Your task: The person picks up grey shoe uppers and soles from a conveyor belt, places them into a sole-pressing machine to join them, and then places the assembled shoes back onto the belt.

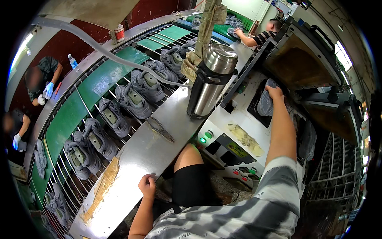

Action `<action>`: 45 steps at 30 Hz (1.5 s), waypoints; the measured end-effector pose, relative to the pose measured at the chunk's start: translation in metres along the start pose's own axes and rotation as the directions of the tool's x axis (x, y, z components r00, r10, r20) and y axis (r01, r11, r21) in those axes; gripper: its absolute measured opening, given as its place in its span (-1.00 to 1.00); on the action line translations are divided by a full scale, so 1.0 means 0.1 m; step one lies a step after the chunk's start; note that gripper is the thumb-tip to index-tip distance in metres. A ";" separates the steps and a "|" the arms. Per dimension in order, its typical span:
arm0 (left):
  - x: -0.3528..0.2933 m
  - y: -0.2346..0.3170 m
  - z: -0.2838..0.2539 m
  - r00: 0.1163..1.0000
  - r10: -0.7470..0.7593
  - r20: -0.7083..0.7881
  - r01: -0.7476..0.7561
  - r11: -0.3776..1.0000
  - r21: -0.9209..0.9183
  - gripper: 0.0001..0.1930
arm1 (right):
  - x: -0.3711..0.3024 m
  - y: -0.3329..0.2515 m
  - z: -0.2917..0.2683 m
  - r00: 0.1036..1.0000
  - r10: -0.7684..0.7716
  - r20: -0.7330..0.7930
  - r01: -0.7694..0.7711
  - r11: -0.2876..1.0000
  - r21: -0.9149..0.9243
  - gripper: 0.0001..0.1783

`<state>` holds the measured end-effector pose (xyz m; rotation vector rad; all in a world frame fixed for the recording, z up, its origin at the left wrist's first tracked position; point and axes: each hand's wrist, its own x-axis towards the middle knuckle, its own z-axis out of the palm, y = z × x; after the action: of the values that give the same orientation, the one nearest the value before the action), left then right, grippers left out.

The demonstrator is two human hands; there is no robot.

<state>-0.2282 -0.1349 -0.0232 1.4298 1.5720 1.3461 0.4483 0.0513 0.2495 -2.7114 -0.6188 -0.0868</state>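
Observation:
My right hand (274,94) reaches far forward and grips a grey shoe (265,104). The shoe sits over a dark recess in the white machine (248,119), beneath a raised lid (304,59). My left hand (147,185) is loosely curled by the edge of the metal table (137,165), and I see nothing in it. Another grey shoe (307,139) stands on the right part of the machine. A pair of pliers (160,129) lies on the metal table, beyond my left hand.
A steel flask (211,85) stands upright at the table's far end. Left of it, a roller conveyor (79,129) carries several grey shoes (113,115). Two people in gloves (48,91) work across the conveyor; another person (258,38) handles shoes at the back. A rack (338,167) stands right.

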 end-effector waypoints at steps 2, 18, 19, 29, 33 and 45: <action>0.10 0.20 0.03 0.996 -0.051 0.071 0.049 0.998 0.026 -0.88 | -0.03 0.10 -0.05 1.000 0.017 0.022 -0.017 1.000 0.003 0.00; 0.16 1.75 2.57 0.660 -0.124 0.741 0.727 0.351 -0.590 -0.18 | -1.13 2.78 -0.89 0.807 -0.475 -0.351 0.404 0.877 -0.259 -0.34; 0.18 1.67 2.50 0.601 -0.095 0.793 0.749 0.413 -0.518 -0.23 | -0.98 3.04 -1.01 0.859 -0.379 -0.343 0.269 0.906 -0.327 -0.30; 0.72 1.30 0.53 -0.181 -0.313 0.932 0.164 0.925 0.342 -0.68 | 0.03 3.68 -1.40 0.940 0.334 -0.072 -0.337 0.940 -0.045 0.10; 0.48 1.21 0.31 0.797 -0.029 0.603 -0.366 0.772 0.520 -0.76 | 0.40 4.36 -1.19 0.945 0.284 -0.161 -0.258 0.952 0.164 0.13; -0.04 0.64 -0.03 0.756 -0.302 0.580 0.564 0.751 -0.344 -0.79 | -1.83 4.03 -1.00 0.491 0.085 -0.867 0.313 0.912 0.266 -0.22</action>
<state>-0.2087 -0.1463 0.0369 0.8794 1.0198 0.8976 0.4587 -0.3977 0.1853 -1.8314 -0.4104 -1.1722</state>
